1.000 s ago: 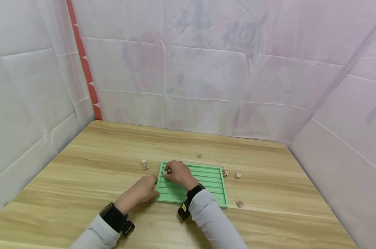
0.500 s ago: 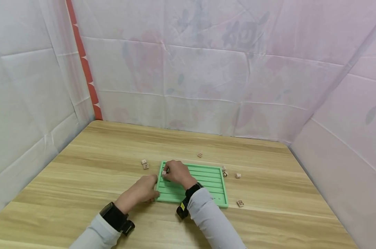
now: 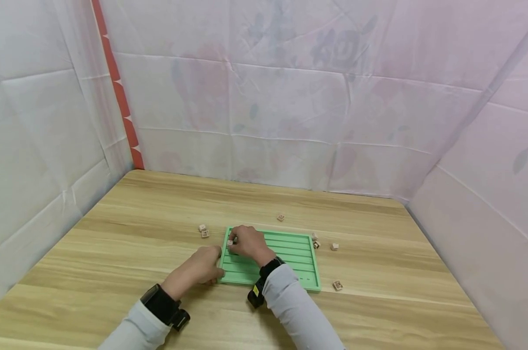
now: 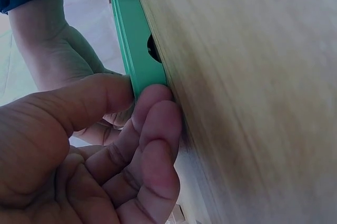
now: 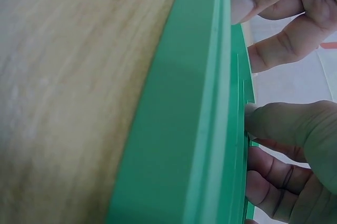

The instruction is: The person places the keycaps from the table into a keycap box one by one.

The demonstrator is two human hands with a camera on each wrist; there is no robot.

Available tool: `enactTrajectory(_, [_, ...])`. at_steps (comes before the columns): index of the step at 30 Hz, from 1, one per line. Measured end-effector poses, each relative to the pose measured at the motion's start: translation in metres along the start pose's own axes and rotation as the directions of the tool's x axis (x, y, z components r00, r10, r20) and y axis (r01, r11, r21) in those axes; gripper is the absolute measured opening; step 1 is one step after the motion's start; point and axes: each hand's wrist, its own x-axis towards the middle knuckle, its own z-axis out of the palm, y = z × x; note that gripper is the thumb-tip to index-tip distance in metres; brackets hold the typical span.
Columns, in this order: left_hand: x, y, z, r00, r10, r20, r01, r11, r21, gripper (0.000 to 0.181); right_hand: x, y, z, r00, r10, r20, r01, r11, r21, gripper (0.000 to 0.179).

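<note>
A green tray (image 3: 290,253) with parallel ridges lies on the wooden table. My left hand (image 3: 201,266) grips its left edge; the left wrist view shows the thumb (image 4: 105,97) at the top rim and curled fingertips (image 4: 158,124) against the side. Over the tray's far left part, my right hand (image 3: 248,243) pinches a small pale block (image 3: 230,243) between thumb and fingers. In the right wrist view, the right thumb (image 5: 274,121) and fingers reach to the tray's ridged surface, and the block is mostly hidden.
Two small blocks (image 3: 205,234) lie left of the tray. Another block (image 3: 281,218) sits behind it, and several more, including one block (image 3: 337,285) near the front corner, are scattered on the right. Fabric-covered walls (image 3: 264,116) enclose the table at the back and sides.
My right hand has shifted slightly left with the pinched block, toward the tray's left rim. The left hand and the tray have stayed in place.
</note>
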Motion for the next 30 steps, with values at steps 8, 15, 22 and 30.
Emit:
enactTrajectory(8, [0.001,-0.001,0.001,1.000,0.004,0.004,-0.004,1.000,0.002,0.026,-0.001,0.000,0.000,1.000,-0.011,-0.007,0.011,1.000,0.005,0.003])
enactTrajectory(15, [0.000,0.000,0.000,1.000,0.017,0.008,-0.017,1.000,0.000,0.026,-0.003,0.000,-0.002,1.000,-0.013,0.004,0.012,1.000,0.019,0.006])
enactTrajectory(22, [-0.001,0.000,0.000,1.000,0.020,0.004,-0.020,1.000,-0.007,0.027,-0.004,0.000,-0.002,1.000,-0.020,0.008,0.020,0.999,0.035,0.006])
enactTrajectory(30, [-0.001,-0.001,0.002,1.000,0.007,-0.002,-0.007,1.000,-0.021,0.027,-0.009,-0.007,-0.010,0.998,-0.011,0.067,0.019,0.992,-0.124,0.024])
